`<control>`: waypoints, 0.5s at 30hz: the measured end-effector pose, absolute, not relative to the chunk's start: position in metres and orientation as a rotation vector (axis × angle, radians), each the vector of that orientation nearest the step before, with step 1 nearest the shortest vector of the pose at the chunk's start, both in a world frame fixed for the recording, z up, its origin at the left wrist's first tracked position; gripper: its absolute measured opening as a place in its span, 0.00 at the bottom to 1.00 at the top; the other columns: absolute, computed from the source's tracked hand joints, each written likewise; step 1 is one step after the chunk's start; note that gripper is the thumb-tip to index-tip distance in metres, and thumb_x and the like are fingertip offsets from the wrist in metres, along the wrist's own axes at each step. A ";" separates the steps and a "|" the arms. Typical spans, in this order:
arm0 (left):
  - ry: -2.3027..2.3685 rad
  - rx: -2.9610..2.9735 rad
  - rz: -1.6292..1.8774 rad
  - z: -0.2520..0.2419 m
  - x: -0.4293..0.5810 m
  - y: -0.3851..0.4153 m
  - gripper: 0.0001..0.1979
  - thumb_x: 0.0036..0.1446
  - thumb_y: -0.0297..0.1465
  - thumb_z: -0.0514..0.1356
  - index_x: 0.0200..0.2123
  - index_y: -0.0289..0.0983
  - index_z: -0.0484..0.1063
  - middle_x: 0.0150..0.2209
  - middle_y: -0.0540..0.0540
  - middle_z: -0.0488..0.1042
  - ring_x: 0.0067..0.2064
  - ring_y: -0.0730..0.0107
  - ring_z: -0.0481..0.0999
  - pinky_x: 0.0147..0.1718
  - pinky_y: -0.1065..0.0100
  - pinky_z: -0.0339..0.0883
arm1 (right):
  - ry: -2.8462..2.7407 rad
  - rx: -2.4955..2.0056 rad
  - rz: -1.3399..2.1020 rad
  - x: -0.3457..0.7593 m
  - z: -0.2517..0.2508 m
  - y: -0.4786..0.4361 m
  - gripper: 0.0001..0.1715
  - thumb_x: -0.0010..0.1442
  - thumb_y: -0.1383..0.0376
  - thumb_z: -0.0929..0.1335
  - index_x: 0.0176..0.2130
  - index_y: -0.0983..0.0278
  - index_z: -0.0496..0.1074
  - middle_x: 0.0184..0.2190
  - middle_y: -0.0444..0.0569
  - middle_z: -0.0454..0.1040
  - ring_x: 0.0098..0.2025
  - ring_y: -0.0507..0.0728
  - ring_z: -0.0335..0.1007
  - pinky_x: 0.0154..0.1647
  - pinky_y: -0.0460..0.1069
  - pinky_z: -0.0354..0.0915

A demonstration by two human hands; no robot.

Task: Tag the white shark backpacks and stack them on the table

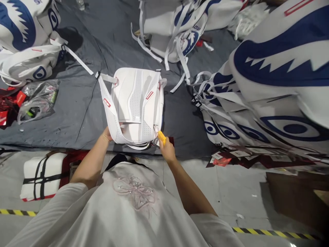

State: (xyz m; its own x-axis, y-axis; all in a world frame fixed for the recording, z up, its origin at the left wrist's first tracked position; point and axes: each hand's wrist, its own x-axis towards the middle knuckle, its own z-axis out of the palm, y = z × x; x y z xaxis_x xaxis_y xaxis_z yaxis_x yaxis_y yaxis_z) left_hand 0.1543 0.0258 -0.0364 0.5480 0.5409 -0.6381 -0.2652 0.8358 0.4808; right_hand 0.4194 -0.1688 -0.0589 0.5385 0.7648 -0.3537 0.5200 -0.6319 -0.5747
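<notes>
A white backpack (133, 99) lies on the dark grey cloth with its shoulder straps facing up and small red labels on them. My left hand (108, 133) is at its lower left edge, the fingers partly hidden behind the strap and the bag, so what they grip is not clear. At the lower right corner, my right hand (166, 146) is closed around a small tool with a yellow handle (161, 137). The tool's thin metal tip points up and left, touching or very near the bag's edge.
Large white and blue backpacks (282, 79) are piled at the right. More bags lie at the top middle (164, 31) and upper left (25, 27). Clear plastic packets (38, 99) rest at the left. Below the cloth's front edge, a strapped white bundle (42, 175) is visible.
</notes>
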 end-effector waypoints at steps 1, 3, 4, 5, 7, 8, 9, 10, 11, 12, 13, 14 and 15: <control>0.854 0.362 0.468 -0.037 0.152 0.027 0.19 0.54 0.34 0.60 0.49 0.34 0.74 0.28 0.44 0.78 0.20 0.66 0.73 0.20 0.64 0.72 | -1.003 -2.307 0.908 0.418 -0.054 -0.176 0.20 0.65 0.52 0.61 0.47 0.64 0.66 0.27 0.49 0.71 0.30 0.57 0.69 0.28 0.47 0.56; 0.827 0.375 0.414 -0.037 0.148 0.030 0.22 0.54 0.35 0.59 0.52 0.32 0.72 0.31 0.41 0.79 0.23 0.62 0.76 0.23 0.60 0.74 | -0.892 -2.138 1.107 0.413 -0.045 -0.189 0.24 0.64 0.46 0.58 0.45 0.62 0.64 0.20 0.42 0.64 0.22 0.55 0.62 0.23 0.47 0.58; 0.805 0.382 0.377 -0.038 0.147 0.031 0.24 0.55 0.36 0.59 0.54 0.31 0.71 0.32 0.40 0.80 0.26 0.58 0.78 0.25 0.58 0.76 | -0.833 -2.053 1.209 0.410 -0.041 -0.194 0.26 0.63 0.43 0.56 0.43 0.61 0.62 0.18 0.39 0.60 0.18 0.54 0.58 0.21 0.47 0.58; 0.779 0.391 0.342 -0.038 0.146 0.032 0.26 0.55 0.36 0.59 0.55 0.31 0.70 0.35 0.38 0.80 0.29 0.54 0.80 0.28 0.55 0.76 | -0.779 -1.975 1.302 0.407 -0.038 -0.197 0.27 0.61 0.40 0.56 0.40 0.60 0.61 0.16 0.36 0.57 0.16 0.53 0.55 0.19 0.47 0.58; 0.723 0.422 0.316 -0.039 0.147 0.033 0.27 0.55 0.36 0.60 0.58 0.33 0.68 0.39 0.37 0.80 0.33 0.53 0.81 0.32 0.52 0.77 | -0.700 -1.860 1.436 0.400 -0.034 -0.200 0.29 0.57 0.36 0.58 0.35 0.58 0.58 0.15 0.34 0.54 0.15 0.51 0.52 0.17 0.47 0.57; 0.703 0.441 0.333 -0.039 0.148 0.034 0.28 0.55 0.34 0.61 0.59 0.34 0.68 0.40 0.38 0.80 0.32 0.57 0.80 0.33 0.54 0.77 | -0.669 -1.823 1.476 0.397 -0.032 -0.199 0.31 0.55 0.35 0.60 0.33 0.58 0.57 0.15 0.34 0.53 0.14 0.50 0.51 0.17 0.47 0.57; 0.695 0.458 0.365 -0.039 0.149 0.035 0.28 0.54 0.32 0.62 0.59 0.34 0.68 0.41 0.39 0.81 0.30 0.62 0.79 0.34 0.57 0.78 | -0.637 -1.788 1.508 0.394 -0.032 -0.198 0.32 0.54 0.34 0.61 0.32 0.58 0.56 0.15 0.34 0.53 0.14 0.49 0.50 0.16 0.46 0.56; 0.694 0.469 0.389 -0.039 0.151 0.036 0.28 0.54 0.30 0.63 0.59 0.34 0.68 0.41 0.40 0.81 0.27 0.66 0.78 0.34 0.60 0.77 | -0.607 -1.761 1.528 0.390 -0.031 -0.196 0.32 0.52 0.34 0.63 0.32 0.58 0.57 0.15 0.33 0.53 0.14 0.48 0.49 0.16 0.46 0.56; 0.691 0.475 0.381 -0.039 0.152 0.037 0.28 0.55 0.30 0.63 0.59 0.33 0.68 0.40 0.40 0.81 0.25 0.69 0.76 0.33 0.62 0.77 | -0.578 -1.741 1.537 0.386 -0.031 -0.194 0.33 0.52 0.34 0.64 0.32 0.59 0.57 0.14 0.33 0.53 0.14 0.48 0.49 0.16 0.46 0.55; 0.681 0.478 0.327 -0.040 0.154 0.038 0.28 0.56 0.32 0.63 0.60 0.33 0.67 0.39 0.39 0.81 0.24 0.69 0.76 0.32 0.62 0.77 | -0.552 -1.729 1.535 0.382 -0.031 -0.192 0.33 0.51 0.34 0.65 0.32 0.59 0.57 0.14 0.33 0.52 0.14 0.48 0.48 0.15 0.45 0.55; 0.665 0.481 0.241 -0.040 0.155 0.039 0.29 0.59 0.36 0.61 0.62 0.32 0.65 0.38 0.38 0.81 0.24 0.67 0.77 0.32 0.60 0.76 | -0.526 -1.724 1.521 0.378 -0.031 -0.191 0.33 0.51 0.34 0.66 0.33 0.59 0.58 0.14 0.32 0.52 0.14 0.47 0.48 0.15 0.45 0.55; 0.643 0.485 0.146 -0.041 0.156 0.040 0.31 0.61 0.41 0.59 0.63 0.32 0.62 0.38 0.37 0.81 0.24 0.63 0.77 0.31 0.58 0.76 | -0.503 -1.726 1.499 0.374 -0.031 -0.191 0.33 0.51 0.35 0.66 0.34 0.59 0.58 0.14 0.32 0.52 0.14 0.47 0.48 0.15 0.45 0.55; 0.616 0.487 0.082 -0.041 0.156 0.040 0.32 0.63 0.44 0.56 0.65 0.32 0.59 0.37 0.36 0.81 0.25 0.61 0.78 0.31 0.55 0.76 | -0.481 -1.734 1.466 0.371 -0.030 -0.192 0.32 0.51 0.35 0.66 0.34 0.59 0.58 0.14 0.31 0.51 0.14 0.47 0.47 0.15 0.44 0.54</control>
